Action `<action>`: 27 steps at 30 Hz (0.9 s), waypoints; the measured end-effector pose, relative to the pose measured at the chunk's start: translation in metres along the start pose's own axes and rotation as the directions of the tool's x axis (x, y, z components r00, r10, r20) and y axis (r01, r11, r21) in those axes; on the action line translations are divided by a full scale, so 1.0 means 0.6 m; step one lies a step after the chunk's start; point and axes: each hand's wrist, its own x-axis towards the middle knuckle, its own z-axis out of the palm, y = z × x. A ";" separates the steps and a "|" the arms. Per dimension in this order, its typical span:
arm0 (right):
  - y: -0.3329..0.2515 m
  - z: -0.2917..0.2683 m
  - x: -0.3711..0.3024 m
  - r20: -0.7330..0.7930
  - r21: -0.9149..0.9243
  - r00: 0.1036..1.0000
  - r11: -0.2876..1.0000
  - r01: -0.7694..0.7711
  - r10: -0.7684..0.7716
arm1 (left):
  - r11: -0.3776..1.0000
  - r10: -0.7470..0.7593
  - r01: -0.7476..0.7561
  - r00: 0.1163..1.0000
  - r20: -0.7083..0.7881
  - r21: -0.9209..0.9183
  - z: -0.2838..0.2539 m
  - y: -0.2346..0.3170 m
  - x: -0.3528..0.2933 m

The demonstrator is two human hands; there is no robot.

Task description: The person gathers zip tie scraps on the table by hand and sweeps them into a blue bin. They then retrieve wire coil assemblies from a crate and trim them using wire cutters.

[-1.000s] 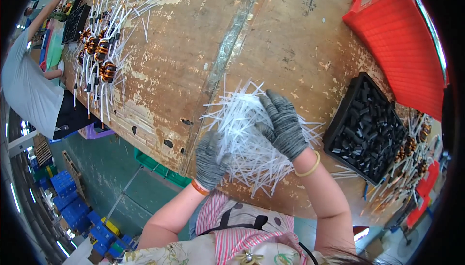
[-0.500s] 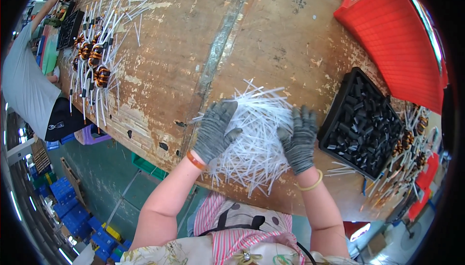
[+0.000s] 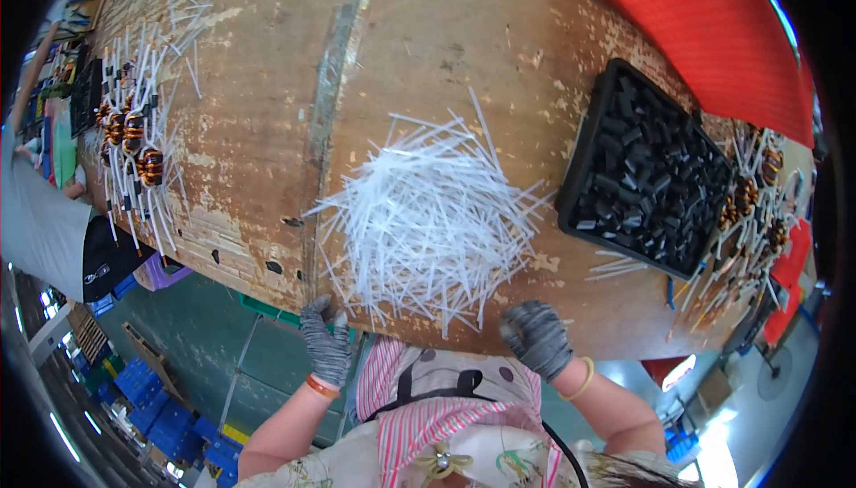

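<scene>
A loose heap of thin white plastic tubes [image 3: 428,220] lies on the worn wooden table in front of me, many of them crossing each other. Both hands wear grey striped work gloves and are apart from the heap. My left hand [image 3: 326,343] is at the table's near edge, below the heap's left side, with a gap between thumb and fingers and nothing in it. Below the heap's right side, my right hand [image 3: 538,338] rests at the same edge, back upward. Its fingers are loosely bent, with nothing visible in them; the tips are partly hidden.
On the right, a black tray [image 3: 575,167] holds short black sleeves, with wire-wound coils [image 3: 744,198] beside it and a red bin [image 3: 695,33] behind. More coils [image 3: 134,136] with white-sleeved leads lie at left, near another person in grey [image 3: 40,211]. Blue crates [image 3: 169,417] stand on the floor.
Both hands have left the sides of the white tube heap and drawn back to the table's near edge. The heap now looks wider and looser. The whole view has shifted.
</scene>
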 end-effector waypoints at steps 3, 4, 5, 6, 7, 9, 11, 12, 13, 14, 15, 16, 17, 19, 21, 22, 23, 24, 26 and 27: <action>0.001 0.030 0.015 0.375 -0.250 0.927 0.962 0.113 -0.011 | 0.974 -0.125 0.139 0.988 0.091 -0.179 0.035 0.028 -0.003; -0.004 0.039 0.027 0.378 -0.248 0.926 0.963 0.107 -0.006 | 0.939 -0.182 0.206 0.977 0.109 -0.276 0.047 0.033 0.000; -0.014 0.046 0.044 0.203 -0.228 0.965 0.951 0.209 -0.164 | 0.915 -0.217 0.242 0.970 0.112 -0.322 0.057 0.038 0.006; -0.023 0.049 0.059 0.017 -0.228 0.949 0.923 0.310 -0.315 | 0.915 -0.216 0.241 0.970 0.113 -0.322 0.062 0.046 0.010; -0.033 0.050 0.070 0.015 -0.225 0.951 0.926 0.304 -0.309 | 0.889 -0.184 0.228 0.972 0.146 -0.397 0.065 0.059 0.013; -0.044 0.045 0.088 -0.129 -0.280 0.907 0.892 0.355 -0.401 | 0.858 -0.158 0.229 0.970 0.187 -0.461 0.067 0.071 0.014; -0.038 0.053 0.080 -0.163 -0.181 0.909 0.918 0.354 -0.383 | 0.843 -0.186 0.243 0.969 0.164 -0.479 0.052 0.070 0.005; -0.034 0.058 0.073 -0.193 -0.088 0.913 0.933 0.348 -0.359 | 0.846 -0.191 0.248 0.967 0.167 -0.472 0.045 0.059 -0.002; -0.039 0.049 0.058 -0.125 -0.050 0.943 0.951 0.305 -0.309 | 0.898 -0.186 0.201 0.980 0.078 -0.392 0.036 0.039 -0.017; -0.035 0.054 0.051 -0.121 -0.047 0.944 0.952 0.304 -0.307 | 0.940 -0.166 0.155 0.986 -0.012 -0.305 0.031 0.023 -0.029; -0.030 0.063 0.042 0.060 -0.004 0.954 0.956 0.295 -0.294 | 0.897 -0.275 0.277 0.960 0.056 -0.345 0.026 0.008 -0.043; -0.030 0.067 0.034 0.238 0.035 0.931 0.960 0.277 -0.277 | 0.896 -0.279 0.281 0.959 0.059 -0.344 0.027 0.015 -0.051; -0.040 0.068 0.031 0.319 0.031 0.912 0.964 0.263 -0.259 | 0.785 -0.351 0.413 0.911 0.218 -0.462 0.032 0.023 -0.062; -0.045 0.104 0.041 0.352 -0.009 0.897 0.958 0.288 -0.266 | 0.568 -0.378 0.574 0.818 0.433 -0.590 0.059 0.044 -0.078; -0.070 0.118 0.072 0.357 -0.090 0.898 0.948 0.307 -0.257 | 0.591 -0.413 0.598 0.801 0.434 -0.542 0.087 0.043 -0.077; -0.080 0.117 0.090 0.356 -0.087 0.897 0.947 0.310 -0.262 | 0.609 -0.443 0.620 0.783 0.437 -0.494 0.096 0.040 -0.073; -0.087 0.116 0.105 0.172 -0.104 0.916 0.917 0.384 -0.364 | 0.516 -0.417 0.652 0.758 0.502 -0.556 0.098 0.044 -0.066; -0.088 0.113 0.114 -0.017 -0.136 0.890 0.883 0.449 -0.455 | 0.520 -0.417 0.650 0.760 0.499 -0.555 0.101 0.051 -0.064; -0.092 0.095 0.126 -0.072 -0.133 0.874 0.873 0.469 -0.480 | 0.646 -0.268 0.520 0.840 0.471 -0.559 0.097 0.083 -0.062; -0.093 0.089 0.127 -0.124 -0.137 0.858 0.865 0.482 -0.498 | 0.698 -0.240 0.492 0.845 0.478 -0.520 0.097 0.069 -0.065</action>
